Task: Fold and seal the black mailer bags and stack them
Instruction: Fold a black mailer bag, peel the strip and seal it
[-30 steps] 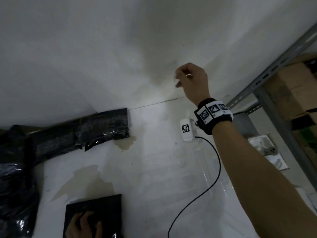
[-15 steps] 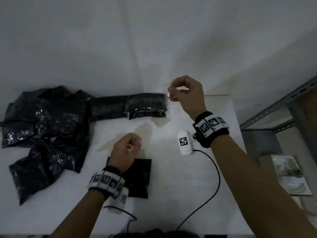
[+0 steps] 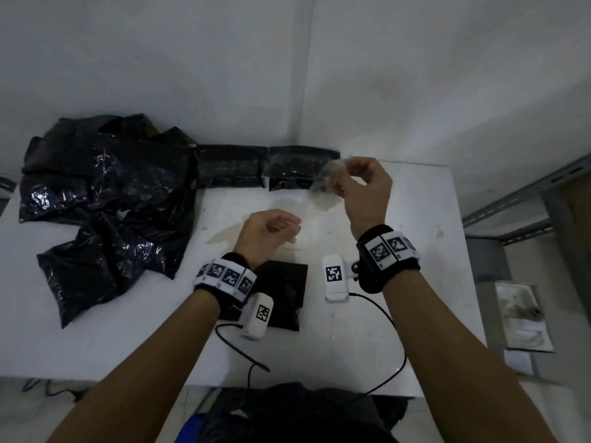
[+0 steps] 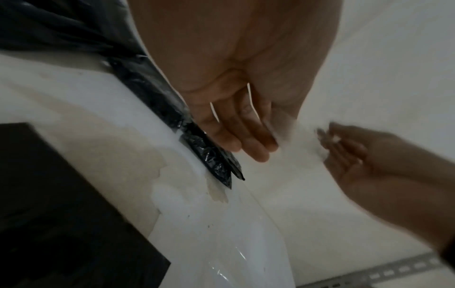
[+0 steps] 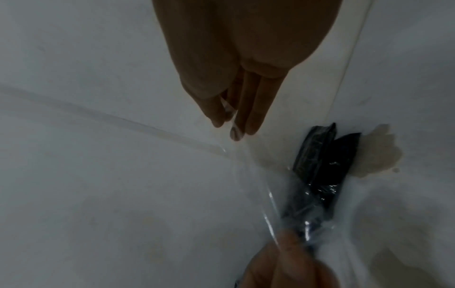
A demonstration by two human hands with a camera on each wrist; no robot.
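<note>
A white table [image 3: 415,282] fills the middle of the head view, its top stained with tan patches near the centre. At the left of the frame a loose heap of crumpled black mailer bags [image 3: 105,212] lies on it. Along the table's far edge, upper centre, two folded black bags [image 3: 265,166] sit side by side — touching the wall behind. Lower centre, one flat black mailer bag [image 3: 284,292] rests on the tabletop — well apart from the folded pair, near the heap.
</note>
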